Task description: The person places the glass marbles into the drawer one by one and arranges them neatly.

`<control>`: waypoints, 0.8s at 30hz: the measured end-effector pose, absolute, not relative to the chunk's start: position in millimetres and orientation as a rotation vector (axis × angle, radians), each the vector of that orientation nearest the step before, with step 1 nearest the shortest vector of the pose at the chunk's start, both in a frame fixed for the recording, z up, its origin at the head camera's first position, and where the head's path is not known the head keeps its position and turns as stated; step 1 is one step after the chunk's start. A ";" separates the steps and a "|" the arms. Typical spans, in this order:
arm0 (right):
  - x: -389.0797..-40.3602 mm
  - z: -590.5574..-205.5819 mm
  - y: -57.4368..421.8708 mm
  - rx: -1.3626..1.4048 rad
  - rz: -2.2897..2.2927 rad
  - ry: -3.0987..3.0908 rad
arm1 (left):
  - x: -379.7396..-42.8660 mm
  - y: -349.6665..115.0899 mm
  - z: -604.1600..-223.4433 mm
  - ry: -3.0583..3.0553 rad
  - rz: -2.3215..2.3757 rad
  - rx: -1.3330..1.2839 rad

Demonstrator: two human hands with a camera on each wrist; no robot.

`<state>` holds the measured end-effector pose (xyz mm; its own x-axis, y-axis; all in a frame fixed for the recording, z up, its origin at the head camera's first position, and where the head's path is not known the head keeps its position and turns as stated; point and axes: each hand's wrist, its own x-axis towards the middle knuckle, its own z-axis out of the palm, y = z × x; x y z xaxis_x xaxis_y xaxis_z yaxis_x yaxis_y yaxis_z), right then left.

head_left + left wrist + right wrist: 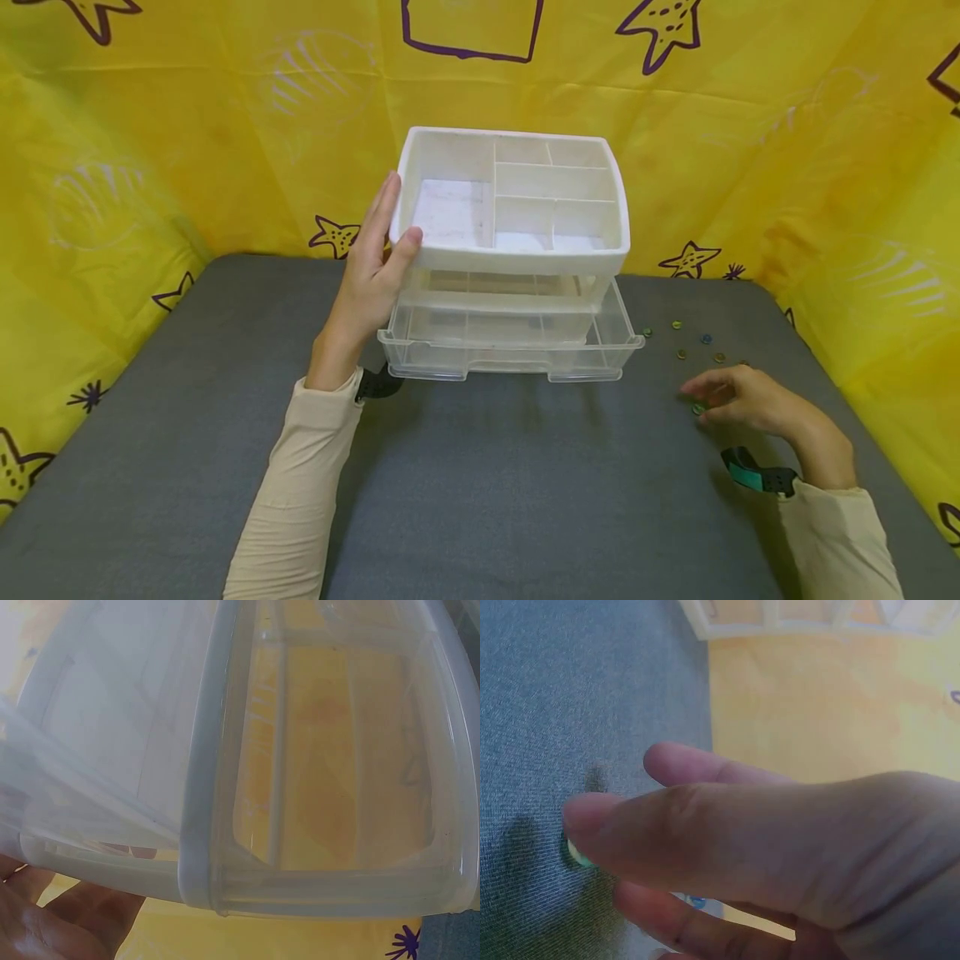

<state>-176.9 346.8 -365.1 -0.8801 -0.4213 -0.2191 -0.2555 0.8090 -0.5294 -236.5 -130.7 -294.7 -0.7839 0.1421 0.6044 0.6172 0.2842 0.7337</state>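
Note:
A white plastic drawer organizer (510, 260) with a divided top stands at the back of the table. Its clear drawer (506, 358) juts out at the front, below the top tray. My left hand (372, 271) holds the organizer's left side, thumb over the front rim and fingers flat along the wall. At the right, my right hand (757, 404) is low over the cloth, with thumb and fingers apart around a small green round piece (698, 409). In the right wrist view the thumb partly covers this green piece (583, 859).
Several small round pieces lie beyond my right hand, among them a blue one (706, 339) and a green one (677, 325). Grey cloth (525, 500) covers the table. A yellow patterned curtain (262, 150) hangs at the back and sides.

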 end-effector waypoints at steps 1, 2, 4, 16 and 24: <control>-177.2 -365.7 347.2 -0.511 -0.717 2.662 | -236.7 -130.8 -294.8 -2.135 -1.508 -0.681; -177.5 -366.3 347.8 -0.507 -0.718 2.655 | -236.9 -130.8 -294.9 -2.135 -1.508 -0.680; -178.1 -367.5 348.5 -0.497 -0.716 2.650 | -237.1 -130.8 -295.0 -2.139 -1.510 -0.678; -178.9 -374.5 349.3 -0.410 -0.736 2.601 | -237.2 -130.2 -294.4 -2.131 -1.524 -0.686; -177.4 -374.7 346.8 -0.383 -0.734 2.597 | -235.0 -130.4 -293.7 -2.172 -1.529 -0.652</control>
